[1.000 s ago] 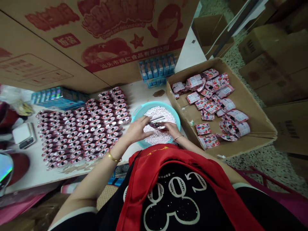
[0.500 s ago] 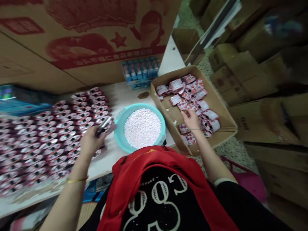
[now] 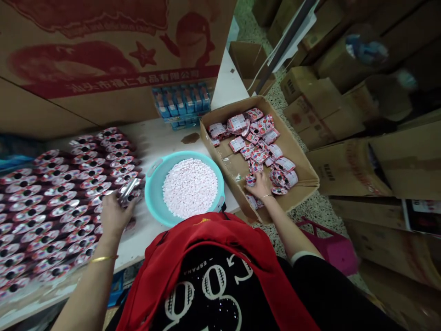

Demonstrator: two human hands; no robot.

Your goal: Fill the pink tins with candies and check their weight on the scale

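My left hand [image 3: 113,212] holds a shiny red pouch [image 3: 128,190] at the right edge of the rows of filled pouches [image 3: 51,197] lying on the white table. My right hand [image 3: 259,186] reaches into the open cardboard box [image 3: 303,158] on the right, its fingers closed on a small strawberry-print packet [image 3: 251,180] among several such packets [image 3: 257,138]. Between my hands stands a teal basin [image 3: 153,184] full of small white candies [image 3: 190,187].
A big printed carton [image 3: 103,55] walls off the back of the table, with blue boxes [image 3: 181,101] stacked at its foot. More cartons [image 3: 361,105] pile up on the right, on a speckled floor. A pink stool [image 3: 330,248] stands by my right side.
My hands parted from over the basin: the left carried the pouch to the rows on the left, the right went into the cardboard box and closed on a packet. The view swung right.
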